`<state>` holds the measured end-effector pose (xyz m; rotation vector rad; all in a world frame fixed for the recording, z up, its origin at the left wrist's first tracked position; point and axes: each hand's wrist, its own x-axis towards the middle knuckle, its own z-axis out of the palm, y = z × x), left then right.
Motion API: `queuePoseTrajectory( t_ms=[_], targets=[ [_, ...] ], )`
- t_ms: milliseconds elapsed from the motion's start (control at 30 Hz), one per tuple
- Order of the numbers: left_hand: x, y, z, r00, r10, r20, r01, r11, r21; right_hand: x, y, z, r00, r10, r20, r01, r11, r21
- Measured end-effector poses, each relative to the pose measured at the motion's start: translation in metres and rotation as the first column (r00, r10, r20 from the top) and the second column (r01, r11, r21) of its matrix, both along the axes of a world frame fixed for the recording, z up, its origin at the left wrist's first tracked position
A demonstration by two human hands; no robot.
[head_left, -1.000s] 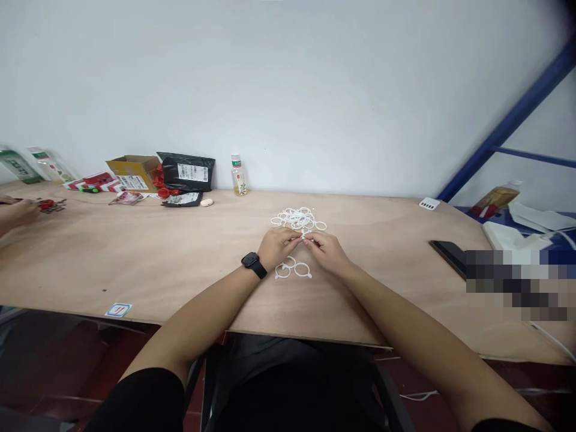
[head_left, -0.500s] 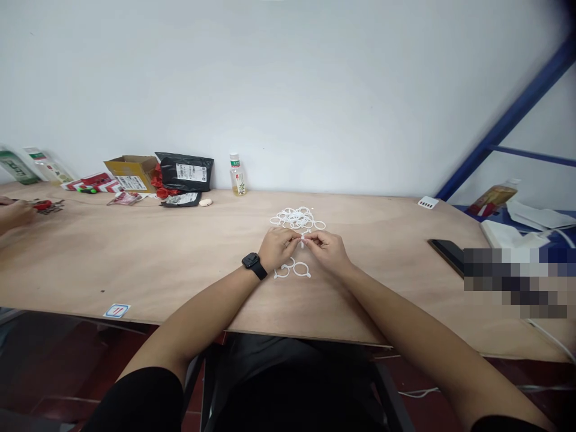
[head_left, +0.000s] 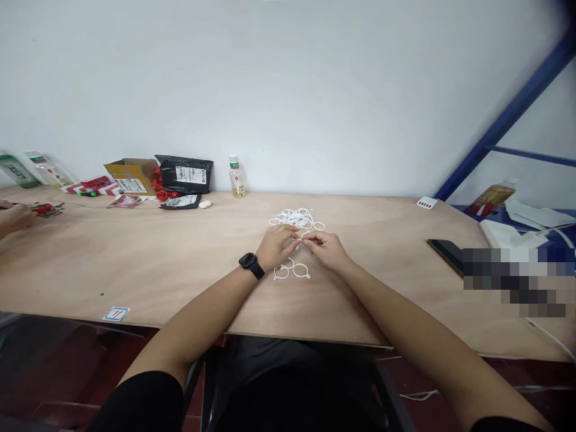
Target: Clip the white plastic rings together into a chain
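My left hand (head_left: 278, 246) and my right hand (head_left: 327, 249) meet at the fingertips over the table, both pinching a small white plastic ring (head_left: 305, 234). Most of that ring is hidden by my fingers. Just beyond my hands lies a tangled pile of white plastic rings (head_left: 297, 217), each with a small tab. Nearer to me, below my fingers, rest a few loose white rings; one of them (head_left: 301, 270) lies flat with its tab toward the lower right. A black watch (head_left: 251, 264) is on my left wrist.
Along the wall stand a bottle (head_left: 236, 177), a black parcel bag (head_left: 186, 174) and an open cardboard box (head_left: 130, 177). Another person's hand (head_left: 18, 219) is at the far left beside red-handled pliers (head_left: 41, 208). A dark phone (head_left: 445, 255) lies on the right.
My fingertips have shifted slightly around the pinched ring, and the left fingers have spread a little. The other person's hand has moved slightly. The rings on the table stay put.
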<state>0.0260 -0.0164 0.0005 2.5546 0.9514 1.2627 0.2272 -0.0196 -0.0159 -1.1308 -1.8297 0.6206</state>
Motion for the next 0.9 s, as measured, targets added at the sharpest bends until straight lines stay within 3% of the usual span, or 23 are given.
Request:
queuePoseTrajectory(
  t_ms=[100, 200, 300, 400, 500, 633, 767, 900],
  targets=[
    [-0.005, 0.001, 0.003, 0.988, -0.015, -0.155, 0.005, 0.998, -0.061, 0.015, 0.012, 0.0, 0.979, -0.111, 0.17, 0.1, 0.992, 0.072],
    [-0.006, 0.0, 0.003, 0.944, -0.128, -0.303, 0.09, 0.987, -0.136, 0.028, 0.021, -0.001, 0.924, -0.15, 0.351, 0.129, 0.988, 0.085],
    [-0.001, -0.004, 0.0, 0.904, -0.24, -0.354, 0.177, 0.963, -0.202, 0.031, 0.024, -0.006, 0.888, -0.135, 0.44, 0.115, 0.991, 0.071],
    [0.003, -0.006, -0.003, 0.906, -0.261, -0.334, 0.197, 0.957, -0.212, 0.028, 0.025, -0.009, 0.869, -0.134, 0.476, 0.11, 0.991, 0.078],
    [0.003, -0.006, -0.004, 0.939, -0.212, -0.273, 0.161, 0.967, -0.198, 0.025, 0.026, -0.011, 0.846, -0.11, 0.522, 0.09, 0.994, 0.065],
    [0.0, -0.001, -0.006, 0.986, -0.06, -0.153, 0.027, 0.976, -0.214, 0.022, 0.023, -0.008, 0.851, -0.074, 0.52, 0.044, 0.997, 0.069],
    [-0.001, 0.006, -0.011, 0.997, 0.074, 0.01, -0.067, 0.947, -0.315, 0.013, 0.009, 0.001, 0.9, 0.038, 0.435, -0.112, 0.983, 0.145],
    [-0.001, 0.014, -0.02, 0.989, 0.11, 0.1, -0.058, 0.906, -0.42, 0.001, -0.005, 0.009, 0.9, 0.102, 0.423, -0.223, 0.943, 0.248]
  ],
)
